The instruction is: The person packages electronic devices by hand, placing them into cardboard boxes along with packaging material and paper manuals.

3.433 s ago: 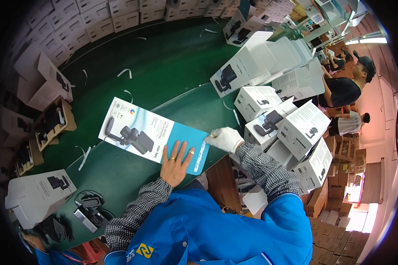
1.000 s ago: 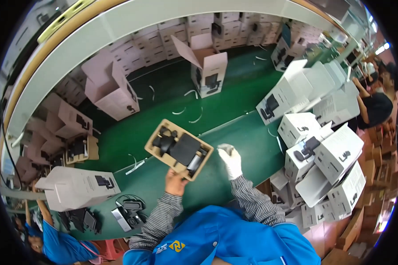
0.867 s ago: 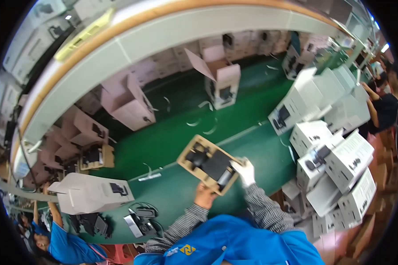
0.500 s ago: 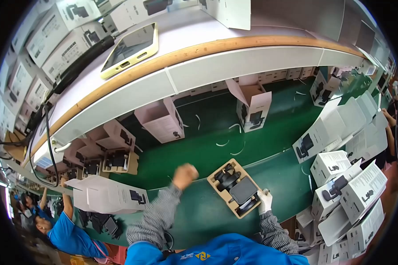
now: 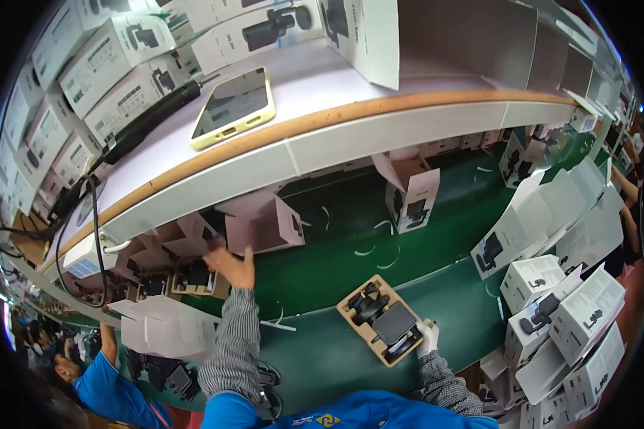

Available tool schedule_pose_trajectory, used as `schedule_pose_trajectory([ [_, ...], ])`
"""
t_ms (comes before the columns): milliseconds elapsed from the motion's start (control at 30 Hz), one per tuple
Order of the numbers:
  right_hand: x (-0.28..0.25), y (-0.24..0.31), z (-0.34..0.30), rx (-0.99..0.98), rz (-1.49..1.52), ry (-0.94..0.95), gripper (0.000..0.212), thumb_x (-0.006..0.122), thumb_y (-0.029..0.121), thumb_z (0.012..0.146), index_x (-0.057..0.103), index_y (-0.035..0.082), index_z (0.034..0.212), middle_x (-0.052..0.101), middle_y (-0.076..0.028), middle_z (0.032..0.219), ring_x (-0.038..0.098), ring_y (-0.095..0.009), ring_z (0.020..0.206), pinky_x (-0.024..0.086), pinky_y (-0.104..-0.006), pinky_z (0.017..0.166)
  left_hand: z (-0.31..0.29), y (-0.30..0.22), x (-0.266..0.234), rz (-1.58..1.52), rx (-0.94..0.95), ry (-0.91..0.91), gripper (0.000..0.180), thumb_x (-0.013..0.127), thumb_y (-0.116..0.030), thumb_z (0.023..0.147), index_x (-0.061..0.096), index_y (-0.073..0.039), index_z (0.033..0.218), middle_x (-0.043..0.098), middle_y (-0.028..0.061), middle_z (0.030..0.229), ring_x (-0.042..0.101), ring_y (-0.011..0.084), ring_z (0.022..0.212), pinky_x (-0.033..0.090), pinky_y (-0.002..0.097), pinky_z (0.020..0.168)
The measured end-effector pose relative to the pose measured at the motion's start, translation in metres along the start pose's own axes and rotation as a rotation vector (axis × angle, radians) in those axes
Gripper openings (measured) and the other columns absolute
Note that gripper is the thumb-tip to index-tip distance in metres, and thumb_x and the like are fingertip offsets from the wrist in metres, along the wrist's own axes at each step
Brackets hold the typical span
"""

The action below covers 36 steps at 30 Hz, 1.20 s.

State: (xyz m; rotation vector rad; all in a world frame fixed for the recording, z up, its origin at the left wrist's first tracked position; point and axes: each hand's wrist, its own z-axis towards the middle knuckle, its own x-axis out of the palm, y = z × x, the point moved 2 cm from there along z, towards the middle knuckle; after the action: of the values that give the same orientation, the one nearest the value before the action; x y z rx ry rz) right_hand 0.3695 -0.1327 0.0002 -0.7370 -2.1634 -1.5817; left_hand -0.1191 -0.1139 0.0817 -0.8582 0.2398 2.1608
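My right hand (image 5: pixel 428 337), in a white glove, grips the right edge of a brown moulded tray (image 5: pixel 345 309). In the tray lie black device parts, among them a flat rounded-square piece (image 5: pixel 395 324) and a round-bodied part (image 5: pixel 368 305). My bare left hand (image 5: pixel 232 266) is stretched out to the far left, fingers apart and partly blurred. It is at the near left side of an open white carton (image 5: pixel 268 227); whether it touches the carton I cannot tell. Nothing shows in this hand.
Another open carton (image 5: pixel 413 196) stands on the green surface (image 5: pixel 322 279) among white strips. Opened cartons (image 5: pixel 579 307) pile up at right. A phone (image 5: pixel 234 107) lies on the shelf (image 5: pixel 401 107) overhead. Trays (image 5: pixel 193 277) and a co-worker in blue (image 5: pixel 114 382) are at left.
My left hand has moved up and left from near the tray to the open carton, its fingers now spread. The view has shifted slightly. My right hand stays on the tray.
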Motion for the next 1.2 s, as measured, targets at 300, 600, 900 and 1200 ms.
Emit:
schedule_pose_trajectory([
  [300,-0.058,-0.010,-0.004,0.068,0.114,-0.047,0.022,0.060,-0.003,0.067,0.042,0.009,0.072,0.049,-0.005,0.071,0.051,-0.015,0.060,0.041,-0.0190,0.059,-0.018,0.034,-0.020,-0.707,0.467,0.660,0.067,0.068,-0.019,0.068,0.042,-0.006,0.128,0.047,0.0120,0.128,0.041,0.0288,0.120,0.028,0.0384,0.102],
  [600,-0.118,0.056,-0.051,-0.036,-0.165,-0.231,0.020,0.061,-0.001,0.064,0.043,0.008,0.069,0.048,-0.003,0.067,0.048,-0.012,0.058,0.041,-0.0193,0.058,-0.154,-0.163,-0.096,-1.086,-0.082,1.105,0.051,0.056,-0.019,0.081,0.042,-0.002,0.127,0.047,0.0187,0.124,0.044,0.0289,0.116,0.031,0.0391,0.099],
  [900,-0.120,0.074,-0.059,-0.080,-0.310,-0.288,0.019,0.063,0.001,0.061,0.045,0.007,0.066,0.047,-0.002,0.064,0.046,-0.010,0.057,0.040,-0.0199,0.058,-0.232,-0.226,-0.124,-1.328,-0.394,1.080,0.058,0.051,-0.021,0.086,0.027,0.002,0.134,0.035,0.0218,0.133,0.039,0.0341,0.118,0.032,0.0363,0.098],
  [1200,-0.152,0.022,-0.027,-0.035,-0.079,-0.203,0.019,0.061,0.000,0.060,0.044,0.008,0.065,0.050,-0.003,0.066,0.047,-0.012,0.056,0.038,-0.0207,0.055,-0.243,-0.194,-0.131,-1.337,-0.113,1.302,0.055,0.041,-0.029,0.093,0.027,0.006,0.133,0.036,0.0233,0.132,0.043,0.0335,0.115,0.033,0.0347,0.097],
])
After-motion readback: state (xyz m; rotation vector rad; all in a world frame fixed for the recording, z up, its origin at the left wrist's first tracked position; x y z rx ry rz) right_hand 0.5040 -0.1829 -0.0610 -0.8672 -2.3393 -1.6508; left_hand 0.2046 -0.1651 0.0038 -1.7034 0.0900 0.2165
